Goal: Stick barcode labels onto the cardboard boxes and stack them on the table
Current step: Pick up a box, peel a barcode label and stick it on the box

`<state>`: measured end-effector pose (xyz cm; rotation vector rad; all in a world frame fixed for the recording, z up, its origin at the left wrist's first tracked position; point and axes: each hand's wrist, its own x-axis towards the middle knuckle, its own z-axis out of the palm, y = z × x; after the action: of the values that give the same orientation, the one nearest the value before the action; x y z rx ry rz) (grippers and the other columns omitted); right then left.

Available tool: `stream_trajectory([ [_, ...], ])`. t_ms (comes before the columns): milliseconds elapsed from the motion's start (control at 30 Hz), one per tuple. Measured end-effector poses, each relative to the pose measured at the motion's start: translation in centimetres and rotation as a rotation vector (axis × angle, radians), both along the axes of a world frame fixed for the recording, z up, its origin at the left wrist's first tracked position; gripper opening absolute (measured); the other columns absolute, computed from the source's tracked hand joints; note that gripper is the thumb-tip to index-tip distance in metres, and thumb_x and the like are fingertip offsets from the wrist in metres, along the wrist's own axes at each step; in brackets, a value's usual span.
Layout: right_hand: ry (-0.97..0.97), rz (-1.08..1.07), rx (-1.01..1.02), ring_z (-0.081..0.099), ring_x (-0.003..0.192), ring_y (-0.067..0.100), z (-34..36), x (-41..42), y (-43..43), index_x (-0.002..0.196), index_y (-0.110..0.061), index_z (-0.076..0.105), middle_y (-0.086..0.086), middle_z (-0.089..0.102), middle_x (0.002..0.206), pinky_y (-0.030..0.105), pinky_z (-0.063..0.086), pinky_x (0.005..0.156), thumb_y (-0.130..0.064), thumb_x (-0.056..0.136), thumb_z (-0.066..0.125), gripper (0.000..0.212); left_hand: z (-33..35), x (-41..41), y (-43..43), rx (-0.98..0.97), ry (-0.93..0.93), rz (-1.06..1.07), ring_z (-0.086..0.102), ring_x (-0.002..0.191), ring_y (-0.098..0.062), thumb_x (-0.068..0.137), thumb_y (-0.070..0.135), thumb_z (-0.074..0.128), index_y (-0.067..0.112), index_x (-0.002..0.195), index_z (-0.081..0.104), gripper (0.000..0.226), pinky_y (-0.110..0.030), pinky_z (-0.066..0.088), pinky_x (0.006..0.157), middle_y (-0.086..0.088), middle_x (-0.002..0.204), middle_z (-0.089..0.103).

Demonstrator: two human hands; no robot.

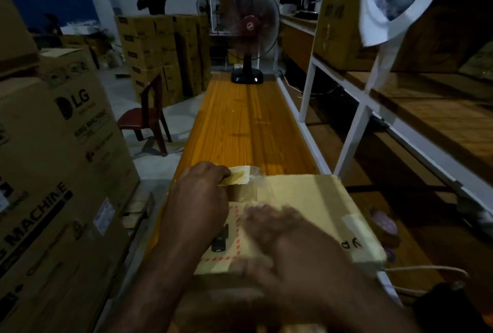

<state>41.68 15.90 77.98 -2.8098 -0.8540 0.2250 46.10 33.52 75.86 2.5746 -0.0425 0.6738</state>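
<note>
A flat cardboard box (pixel 306 194) lies on the near end of the long wooden table (pixel 248 124). A label with a red dashed border and a black barcode (pixel 226 244) sits on the box's left part. My left hand (pixel 198 194) rests on the box's far left corner, its fingers pinching a yellowish strip of label backing or tape (pixel 238 175). My right hand (pixel 282 236), blurred by motion, lies flat with spread fingers on the box top beside the label. Part of the label is hidden under my hands.
Big LG washing machine cartons (pixel 58 162) stand at the left. A red chair (pixel 146 116) is beside the table, and a fan (pixel 249 36) stands at its far end. White-framed shelves (pixel 357 119) with boxes line the right. A person stands at the back behind stacked cartons (pixel 160 52).
</note>
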Motion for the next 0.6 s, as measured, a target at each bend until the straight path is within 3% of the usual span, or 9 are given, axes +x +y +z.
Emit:
stream_trajectory([
  [100, -0.074, -0.205, -0.042, -0.001, 0.151, 0.012, 0.2, 3.1, -2.3, 0.157, -0.025, 0.003, -0.004, -0.003, 0.165, 0.033, 0.000, 0.118, -0.085, 0.079, 0.012, 0.099, -0.1, 0.2, 0.2, -0.003, 0.004, -0.013, 0.055, 0.107, -0.025, 0.084, 0.003, 0.061, 0.020, 0.117, 0.069, 0.038, -0.042, 0.048, 0.092, -0.003, 0.117, 0.066],
  [200, -0.014, -0.131, -0.058, -0.003, 0.151, 0.023, -0.4, 1.8, 0.9, 0.157, -0.015, 0.002, 0.007, -0.005, 0.165, 0.037, -0.004, 0.117, -0.087, 0.078, 0.024, 0.109, -0.2, 0.5, 0.1, 0.005, 0.013, -0.023, 0.055, 0.109, -0.023, 0.085, 0.006, 0.061, 0.022, 0.119, 0.068, 0.038, -0.042, 0.048, 0.092, -0.001, 0.118, 0.065],
  [233, -0.071, -0.044, -0.042, 0.004, 0.151, 0.028, -1.0, 0.8, 2.1, 0.156, -0.011, 0.011, 0.011, 0.003, 0.164, 0.040, -0.001, 0.118, -0.084, 0.081, 0.028, 0.106, -0.2, 0.6, 0.0, -0.007, 0.000, -0.024, 0.056, 0.108, -0.023, 0.085, 0.005, 0.061, 0.021, 0.118, 0.068, 0.037, -0.041, 0.048, 0.092, -0.001, 0.117, 0.066],
  [300, -0.219, 0.078, -0.017, 0.034, 0.143, 0.034, -1.3, -1.0, 3.2, 0.147, -0.008, 0.042, 0.017, 0.034, 0.156, 0.046, 0.021, 0.115, -0.074, 0.083, 0.029, 0.093, -0.2, 0.4, 0.1, -0.053, -0.066, -0.030, 0.058, 0.103, -0.024, 0.086, 0.003, 0.062, 0.018, 0.114, 0.070, 0.033, -0.037, 0.049, 0.086, -0.002, 0.110, 0.067],
  [333, -0.218, 0.111, 0.010, 0.034, 0.144, 0.028, -1.1, -1.1, 2.8, 0.146, -0.013, 0.044, 0.011, 0.036, 0.156, 0.043, 0.020, 0.116, -0.072, 0.083, 0.028, 0.088, -0.1, 0.3, 0.2, -0.090, -0.120, -0.031, 0.058, 0.099, -0.023, 0.087, 0.004, 0.062, 0.018, 0.110, 0.071, 0.028, -0.034, 0.047, 0.080, -0.001, 0.104, 0.067],
  [400, -0.032, 0.049, 0.073, 0.008, 0.148, 0.007, -0.6, 0.0, 0.5, 0.155, -0.032, 0.019, -0.012, 0.011, 0.164, 0.030, 0.002, 0.117, -0.085, 0.077, 0.026, 0.094, 0.2, 0.1, 0.5, -0.178, -0.252, -0.022, 0.058, 0.089, -0.019, 0.091, 0.009, 0.059, 0.015, 0.104, 0.071, 0.019, -0.031, 0.044, 0.072, 0.003, 0.096, 0.062],
  [433, 0.056, -0.031, 0.063, 0.004, 0.147, 0.002, -0.2, 0.7, -0.9, 0.155, -0.038, 0.012, -0.018, 0.007, 0.163, 0.028, 0.004, 0.117, -0.089, 0.071, 0.020, 0.098, 0.4, 0.0, 0.6, -0.220, -0.318, -0.004, 0.058, 0.087, -0.018, 0.092, 0.013, 0.056, 0.013, 0.103, 0.070, 0.018, -0.031, 0.045, 0.070, 0.003, 0.096, 0.061],
  [500, -0.033, -0.181, 0.031, 0.007, 0.149, 0.007, 0.2, 2.6, -2.4, 0.155, -0.036, 0.011, -0.014, 0.008, 0.164, 0.032, 0.011, 0.117, -0.088, 0.071, 0.012, 0.099, 0.6, -0.1, 0.7, -0.337, -0.388, 0.030, 0.061, 0.088, -0.017, 0.096, 0.020, 0.055, 0.011, 0.106, 0.069, 0.020, -0.032, 0.051, 0.069, 0.003, 0.101, 0.060],
  [600, -0.057, -0.150, -0.013, 0.000, 0.151, 0.017, 0.4, 2.7, 0.5, 0.157, -0.024, 0.007, -0.003, 0.000, 0.165, 0.032, -0.001, 0.114, -0.088, 0.077, 0.021, 0.103, 0.5, 0.3, 1.0, -0.559, -0.364, 0.069, 0.065, 0.090, -0.012, 0.098, 0.026, 0.057, 0.011, 0.110, 0.068, 0.022, -0.027, 0.057, 0.066, 0.002, 0.109, 0.058],
])
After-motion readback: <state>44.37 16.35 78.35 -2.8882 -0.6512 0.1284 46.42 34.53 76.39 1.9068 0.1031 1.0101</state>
